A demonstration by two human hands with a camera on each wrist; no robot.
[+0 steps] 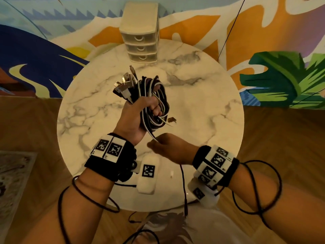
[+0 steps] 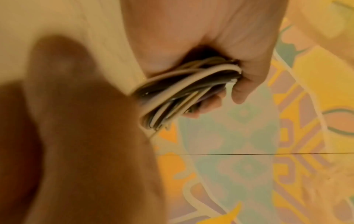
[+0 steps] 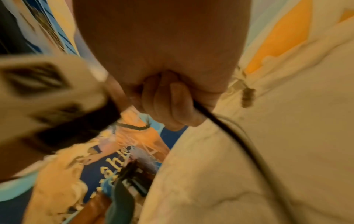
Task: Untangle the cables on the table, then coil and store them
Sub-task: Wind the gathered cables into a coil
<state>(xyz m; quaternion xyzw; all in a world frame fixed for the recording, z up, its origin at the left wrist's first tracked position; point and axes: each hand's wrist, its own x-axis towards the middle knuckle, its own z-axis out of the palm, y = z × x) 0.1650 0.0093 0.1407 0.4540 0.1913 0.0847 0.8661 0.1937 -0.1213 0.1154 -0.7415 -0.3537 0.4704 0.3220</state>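
Note:
My left hand grips a thick bundle of black and white cables above the round marble table. Several plugs stick out of the top of the fist. In the left wrist view the looped cables run through the curled fingers. My right hand sits just below the bundle, fingers curled round a black cable that hangs down past the table's front edge. The right wrist view shows that black cable leaving the closed fingers.
A cream three-drawer organiser stands at the table's far edge. A small brown scrap lies on the marble right of the bundle. Black sensor leads loop around both forearms. A clear plastic bin sits on the wooden floor below the table.

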